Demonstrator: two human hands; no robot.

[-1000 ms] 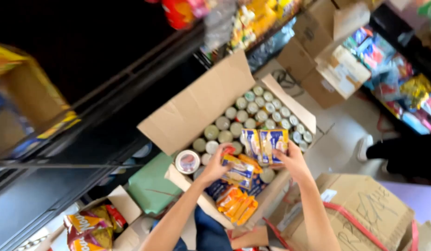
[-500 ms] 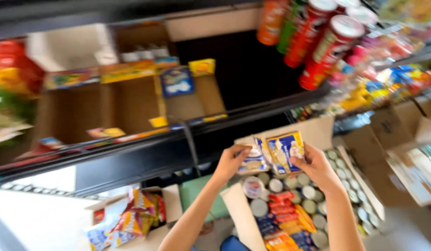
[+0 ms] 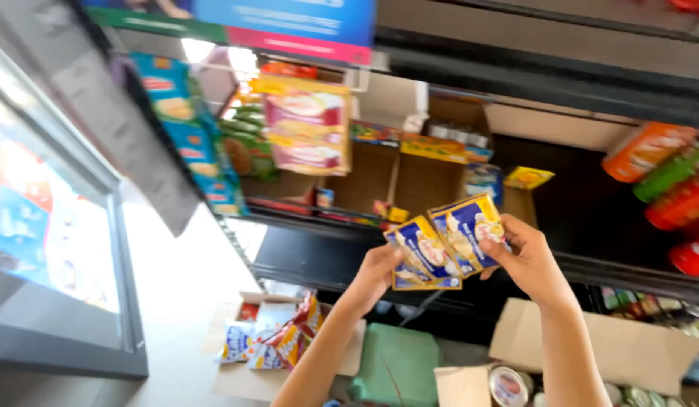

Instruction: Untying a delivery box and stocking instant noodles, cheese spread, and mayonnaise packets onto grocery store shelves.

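Both my hands are raised in front of a dark shop shelf, holding small blue and yellow snack packets (image 3: 444, 241) fanned out between them. My left hand (image 3: 373, 273) grips the lower packet from the left edge. My right hand (image 3: 526, 256) pinches the upper packets from the right. Behind the packets sit open cardboard display boxes (image 3: 421, 177) on a shelf (image 3: 319, 218), some with a few small packets in them.
A pink and yellow bag (image 3: 306, 124) and blue packs (image 3: 185, 132) hang at the upper left. Tall snack tubes (image 3: 670, 188) lie at the right. Below are a carton of cans (image 3: 590, 354), a green lid (image 3: 398, 365) and a box of packets (image 3: 278, 339). A glass-fronted cabinet (image 3: 56, 249) stands at the left.
My view has swung up from the carton of cans on the floor to the shelves. Both hands have lifted the blue and yellow packets up to shelf height.
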